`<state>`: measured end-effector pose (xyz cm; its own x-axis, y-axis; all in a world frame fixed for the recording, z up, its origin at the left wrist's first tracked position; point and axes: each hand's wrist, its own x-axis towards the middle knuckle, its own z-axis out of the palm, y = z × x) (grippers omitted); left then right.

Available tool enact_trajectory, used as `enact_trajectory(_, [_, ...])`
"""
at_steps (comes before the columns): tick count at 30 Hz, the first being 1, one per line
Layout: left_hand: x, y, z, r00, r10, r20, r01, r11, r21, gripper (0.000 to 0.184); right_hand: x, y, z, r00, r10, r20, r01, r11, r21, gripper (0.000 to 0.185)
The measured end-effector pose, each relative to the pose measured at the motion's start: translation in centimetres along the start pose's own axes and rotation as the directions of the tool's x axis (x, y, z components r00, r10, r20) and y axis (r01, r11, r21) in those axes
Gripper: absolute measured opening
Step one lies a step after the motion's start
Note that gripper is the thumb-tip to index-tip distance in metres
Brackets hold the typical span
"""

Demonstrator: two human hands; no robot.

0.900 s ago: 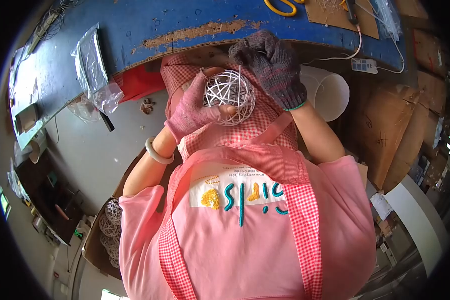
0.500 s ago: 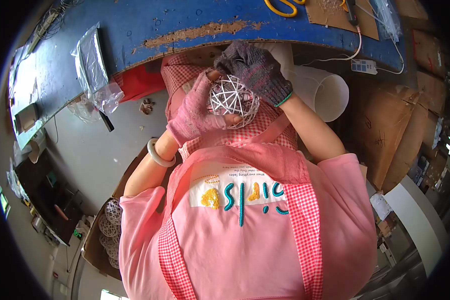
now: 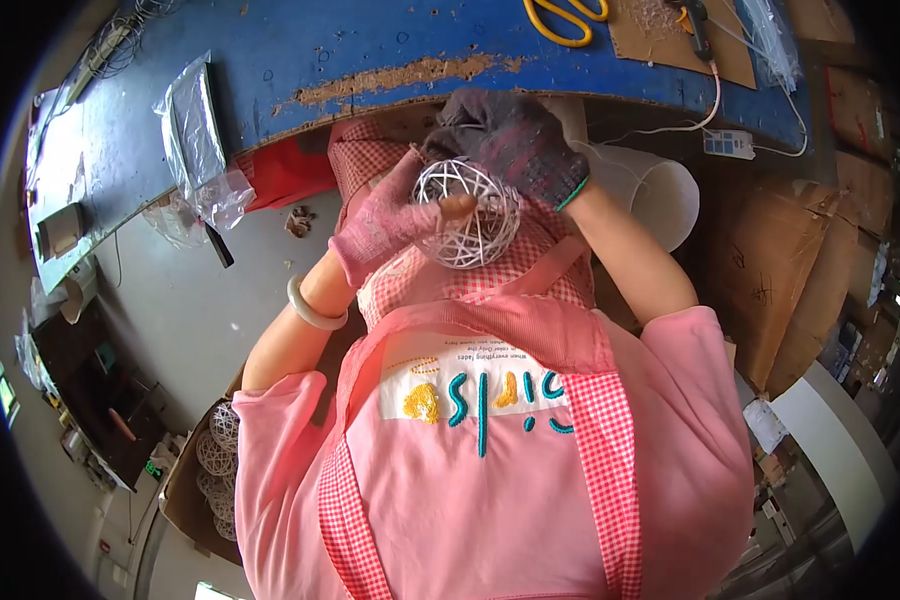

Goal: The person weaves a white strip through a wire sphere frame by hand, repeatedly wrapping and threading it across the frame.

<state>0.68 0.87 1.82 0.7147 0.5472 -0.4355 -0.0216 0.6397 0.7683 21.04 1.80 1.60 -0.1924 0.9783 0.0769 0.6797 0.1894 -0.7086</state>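
A white open-weave wicker ball [image 3: 480, 235] is held above my lap, in front of the checked apron. My left hand [image 3: 390, 220], in a pink glove with bare fingertips, is closed on the ball's left side, its thumb lying across the strips. My right hand [image 3: 515, 140], in a dark grey knitted glove with a green cuff edge, bends over the top and right of the ball. Its fingers are curled at the upper rim near the left fingertips, and whatever they pinch there is hidden.
Ahead is a blue worn table [image 3: 370, 40] with yellow-handled scissors [image 3: 567, 22], a glue gun [image 3: 698, 35] on cardboard and a plastic-wrapped packet [image 3: 195, 135]. A white cylinder [image 3: 660, 205] stands right, near cardboard boxes [image 3: 770, 270]. More wicker balls [image 3: 217, 455] fill a box at lower left.
The ball has turned a little in my hands, and my left thumb has shifted up across its face. My right hand stays over the top of the ball.
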Motion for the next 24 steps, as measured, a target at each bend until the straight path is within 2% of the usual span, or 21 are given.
enact_trajectory(1, [0.2,0.0,0.1,0.997,0.072,-0.002,-0.071,0.984,0.162,0.07,0.5,-0.2,-0.9,0.999,0.038,0.019,-0.04,0.991,0.124,0.022])
enact_trajectory(2, [0.4,0.0,0.3,0.99,0.143,0.008,-0.138,0.937,0.32,0.073,0.6,0.1,-0.9,0.999,0.036,0.011,-0.037,0.992,0.12,0.022])
enact_trajectory(3, [0.3,1.0,0.5,0.891,0.435,0.131,-0.342,0.451,0.825,0.085,0.6,0.8,-0.8,0.991,-0.098,-0.088,0.094,0.994,-0.055,0.022])
enact_trajectory(4, [0.4,0.5,0.3,0.889,0.437,0.138,-0.347,0.447,0.824,0.085,0.4,1.6,-0.2,0.959,-0.24,-0.153,0.201,0.951,-0.234,0.021])
enact_trajectory(5, [0.6,-0.8,-0.1,0.862,0.488,0.141,-0.379,0.435,0.817,0.09,-0.1,2.7,0.9,0.983,-0.128,-0.128,0.129,0.992,-0.006,0.021])
enact_trajectory(6, [0.6,-1.6,-0.2,0.832,0.538,0.136,-0.407,0.425,0.809,0.095,-0.9,3.1,1.7,0.984,-0.128,-0.125,0.128,0.992,-0.007,0.021])
enact_trajectory(7, [0.2,-1.7,0.5,0.868,0.49,0.077,-0.37,0.536,0.759,0.101,-1.9,3.1,2.4,0.979,-0.179,-0.102,0.156,0.967,-0.203,0.023])
enact_trajectory(8, [-0.2,-2.4,0.5,0.873,0.484,0.07,-0.361,0.542,0.759,0.101,-2.6,3.0,3.2,0.973,-0.221,-0.07,0.178,0.906,-0.385,0.026])
enact_trajectory(9, [-0.6,-3.1,0.6,0.885,0.465,-0.004,-0.354,0.68,0.642,0.104,-2.5,2.7,3.3,0.977,-0.171,-0.13,0.126,0.946,-0.298,0.025])
enact_trajectory(10, [-0.8,-3.6,0.5,0.896,0.437,-0.074,-0.345,0.792,0.503,0.108,-2.6,2.2,3.2,0.977,-0.169,-0.126,0.127,0.948,-0.291,0.025])
enact_trajectory(12, [-0.9,-3.2,-0.1,0.892,0.451,-0.028,-0.367,0.758,0.54,0.105,-2.8,0.9,2.3,0.984,-0.079,-0.162,0.052,0.985,-0.162,0.025])
enact_trajectory(13, [-0.8,-3.0,0.1,0.943,0.298,-0.151,-0.247,0.926,0.285,0.1,-2.9,0.6,2.3,0.985,0.025,-0.168,-0.041,0.995,-0.094,0.025])
enact_trajectory(14, [-0.7,-2.8,0.2,0.968,0.114,-0.223,-0.118,0.993,-0.006,0.096,-2.8,0.1,2.1,0.985,0.02,-0.17,-0.037,0.995,-0.095,0.025])
enact_trajectory(15, [-0.5,-2.9,-0.1,0.992,0.029,-0.121,-0.033,0.999,-0.028,0.087,-2.7,-0.3,1.9,0.984,-0.034,-0.174,0.015,0.994,-0.108,0.023])
enact_trajectory(17, [-0.3,-3.2,-0.1,0.994,0.019,-0.104,-0.024,0.999,-0.044,0.086,-2.7,0.0,1.9,0.972,-0.122,-0.202,0.112,0.992,-0.063,0.018])
enact_trajectory(18, [-0.2,-3.0,0.1,0.996,0.004,-0.087,-0.009,0.998,-0.062,0.085,-2.8,0.5,1.8,0.972,-0.119,-0.202,0.108,0.992,-0.067,0.018])
enact_trajectory(19, [-0.2,-2.6,0.1,0.998,0.005,-0.069,-0.005,1.0,0.01,0.085,-2.9,1.0,1.7,0.961,-0.193,-0.198,0.169,0.977,-0.13,0.019])
enact_trajectory(20, [-0.2,-2.5,0.3,0.998,0.005,-0.067,-0.004,1.0,0.006,0.085,-3.1,1.2,1.5,0.945,-0.267,-0.187,0.231,0.954,-0.192,0.02])
enact_trajectory(21, [-0.2,-2.3,0.4,0.997,0.015,-0.072,-0.015,1.0,0.001,0.085,-3.2,0.8,0.9,0.946,-0.268,-0.185,0.232,0.953,-0.193,0.02])
enact_trajectory(23, [-0.3,-2.1,0.2,0.997,0.025,-0.07,-0.024,1.0,0.012,0.084,-3.2,-0.6,-0.4,0.888,-0.414,-0.201,0.287,0.84,-0.461,0.021])
enact_trajectory(24, [-0.2,-2.2,0.1,0.998,0.022,-0.066,-0.021,1.0,0.011,0.084,-3.3,-0.5,0.0,0.89,-0.409,-0.201,0.282,0.841,-0.461,0.021])
